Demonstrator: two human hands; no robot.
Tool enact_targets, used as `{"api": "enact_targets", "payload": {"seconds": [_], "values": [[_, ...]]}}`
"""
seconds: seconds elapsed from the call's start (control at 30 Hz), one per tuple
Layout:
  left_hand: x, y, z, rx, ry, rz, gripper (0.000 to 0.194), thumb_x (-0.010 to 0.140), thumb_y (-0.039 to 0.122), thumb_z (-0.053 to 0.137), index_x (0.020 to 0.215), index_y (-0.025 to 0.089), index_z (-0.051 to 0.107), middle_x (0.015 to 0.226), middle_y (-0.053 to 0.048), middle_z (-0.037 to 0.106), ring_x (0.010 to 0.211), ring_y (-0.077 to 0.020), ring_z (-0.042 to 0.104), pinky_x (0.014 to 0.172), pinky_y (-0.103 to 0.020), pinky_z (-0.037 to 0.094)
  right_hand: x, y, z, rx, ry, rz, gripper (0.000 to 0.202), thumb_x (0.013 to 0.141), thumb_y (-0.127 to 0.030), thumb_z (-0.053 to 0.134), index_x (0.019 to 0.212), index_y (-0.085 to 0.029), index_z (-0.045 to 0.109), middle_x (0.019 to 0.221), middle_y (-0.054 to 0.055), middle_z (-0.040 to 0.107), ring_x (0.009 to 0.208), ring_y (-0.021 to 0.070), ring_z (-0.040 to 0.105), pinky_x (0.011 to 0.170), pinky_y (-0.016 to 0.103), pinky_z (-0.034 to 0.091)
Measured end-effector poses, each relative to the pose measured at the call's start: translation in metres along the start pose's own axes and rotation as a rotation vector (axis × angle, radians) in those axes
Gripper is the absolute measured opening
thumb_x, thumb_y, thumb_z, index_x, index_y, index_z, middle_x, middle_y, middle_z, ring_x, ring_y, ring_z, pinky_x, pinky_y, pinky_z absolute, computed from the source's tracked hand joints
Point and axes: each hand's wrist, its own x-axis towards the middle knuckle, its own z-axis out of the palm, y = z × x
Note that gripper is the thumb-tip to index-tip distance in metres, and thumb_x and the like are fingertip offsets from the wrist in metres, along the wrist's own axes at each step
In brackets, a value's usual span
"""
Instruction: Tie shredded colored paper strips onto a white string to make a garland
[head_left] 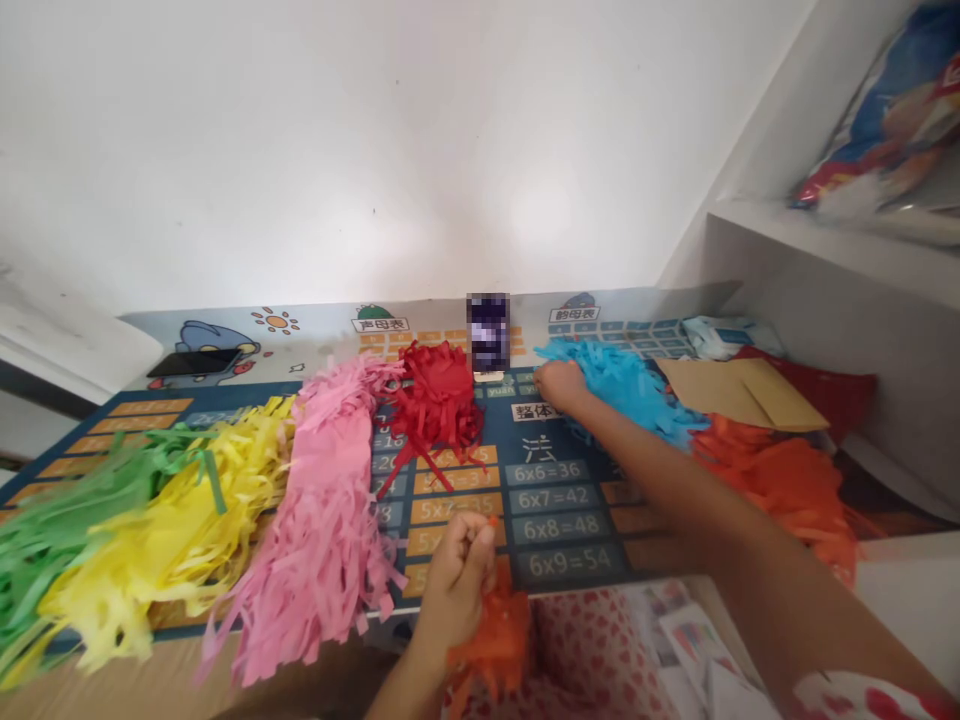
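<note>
My left hand (459, 575) is low in the middle, at the table's front edge, with its fingers closed on a bunch of orange fringed tissue paper (501, 635) that hangs down below it. My right hand (560, 386) reaches far over the table, its fingers curled shut beside the blue fringed tissue paper (634, 385). Whatever is in the right fingers, if anything, is hidden. To the left of that hand a phone with a blurred screen (489, 333) stands upright. Red fringed tissue paper (436, 395) lies left of the phone.
Pink (330, 500), yellow (187, 530) and green fringed paper (82, 500) cover the table's left side. A dark phone (202, 362) lies behind them. At right are more orange fringed paper (780, 480), a tan envelope-like sheet (742, 390) and a white plastic packet (724, 337).
</note>
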Motion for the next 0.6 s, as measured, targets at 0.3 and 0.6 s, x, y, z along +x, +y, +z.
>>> {"api": "enact_targets", "payload": {"seconds": [0.3, 0.6], "values": [[-0.001, 0.016, 0.003, 0.313, 0.045, 0.115, 0.029, 0.09, 0.045, 0.056, 0.079, 0.018, 0.06, 0.063, 0.004, 0.053, 0.054, -0.0101, 0.046, 0.054, -0.022, 0.036, -0.153, -0.059, -0.011, 0.92, 0.086, -0.344, 0.012, 0.087, -0.028, 0.066, 0.081, -0.022, 0.074, 0.088, 0.002, 0.073, 0.084, 0.0161, 0.067, 0.076, 0.026, 0.05], [-0.01, 0.021, 0.013, 0.609, 0.064, 0.308, 0.022, 0.092, 0.033, 0.053, 0.084, 0.018, 0.068, 0.071, -0.001, 0.067, 0.067, -0.0147, 0.061, 0.066, -0.024, 0.045, -0.216, -0.082, 0.034, 1.459, 0.256, -0.033, 0.008, 0.078, -0.029, 0.076, 0.076, -0.023, 0.072, 0.074, -0.001, 0.071, 0.07, 0.014, 0.064, 0.067, 0.024, 0.049]]}}
